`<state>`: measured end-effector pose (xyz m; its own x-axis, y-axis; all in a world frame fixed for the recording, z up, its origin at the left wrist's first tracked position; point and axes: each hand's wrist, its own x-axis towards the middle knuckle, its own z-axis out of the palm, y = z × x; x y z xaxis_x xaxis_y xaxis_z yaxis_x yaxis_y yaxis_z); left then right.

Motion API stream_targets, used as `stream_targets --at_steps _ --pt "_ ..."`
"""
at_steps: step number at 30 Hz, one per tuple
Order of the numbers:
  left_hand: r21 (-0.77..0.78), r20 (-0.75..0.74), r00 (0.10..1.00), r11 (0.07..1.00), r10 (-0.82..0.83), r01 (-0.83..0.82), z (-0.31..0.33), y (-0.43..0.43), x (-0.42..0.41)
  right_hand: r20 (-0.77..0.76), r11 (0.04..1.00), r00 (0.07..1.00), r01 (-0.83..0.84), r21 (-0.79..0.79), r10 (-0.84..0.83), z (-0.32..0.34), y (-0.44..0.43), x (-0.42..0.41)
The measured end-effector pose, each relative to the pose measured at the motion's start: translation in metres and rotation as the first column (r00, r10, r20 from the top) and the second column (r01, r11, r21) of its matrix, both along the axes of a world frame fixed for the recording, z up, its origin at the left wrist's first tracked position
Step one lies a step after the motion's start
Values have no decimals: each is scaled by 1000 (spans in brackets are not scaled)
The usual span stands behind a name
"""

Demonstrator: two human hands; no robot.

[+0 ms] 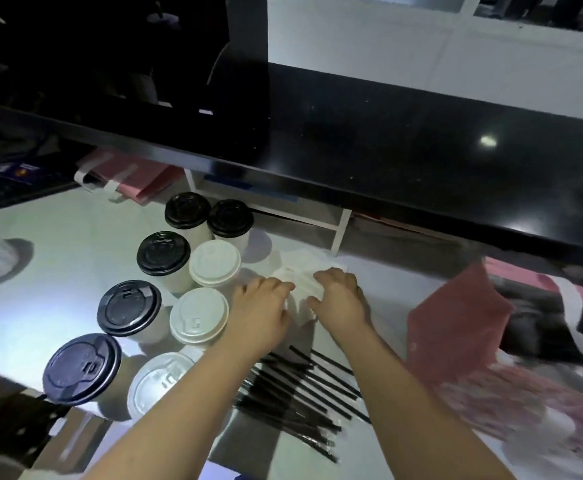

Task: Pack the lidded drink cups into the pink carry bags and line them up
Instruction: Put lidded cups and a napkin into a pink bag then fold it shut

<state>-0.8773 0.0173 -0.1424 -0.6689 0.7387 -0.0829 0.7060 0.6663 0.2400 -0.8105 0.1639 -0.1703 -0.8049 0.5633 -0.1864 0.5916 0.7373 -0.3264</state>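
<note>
Gripping a flat white paper stack (304,268) are the left hand (261,308) and right hand (342,299). Cups (214,262) with glossy round lids stand beside them.

Left forearm (186,403): bare, reached forward from the lower left and slanted up toward the right.
Right forearm (421,403): bare, reached forward from the lower right and slanted up toward the left.
Left hand (260,306): palm down, fingers (279,287) bent, tips touching a white stack (302,271); thumb hidden.
Right hand (340,296): palm down, fingers curled over the same stack, thumb (314,301) at its near edge, pinching it.
Spacing: the hands were near each other but not touching.
</note>
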Motion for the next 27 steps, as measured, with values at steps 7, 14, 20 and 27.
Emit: stream_targets --at_steps 7,14,20,27 --pt "13 26 1000 1000 0 0 -9 8 -10 -28 993 997 76 86 -74 -27 -1 -4" --pt "23 23 1000 1000 5 -5 -2 9 -15 -235 985 957 175 4 -169 -11 7 7" --pt "122 -5 1000 992 29 -28 36 14 -31 -408 990 903 137 -21 -133 37 24 5" --pt "268 -116 993 963 -11 41 100 37 -34 -545 987 828 161 12 -129 133 35 30"
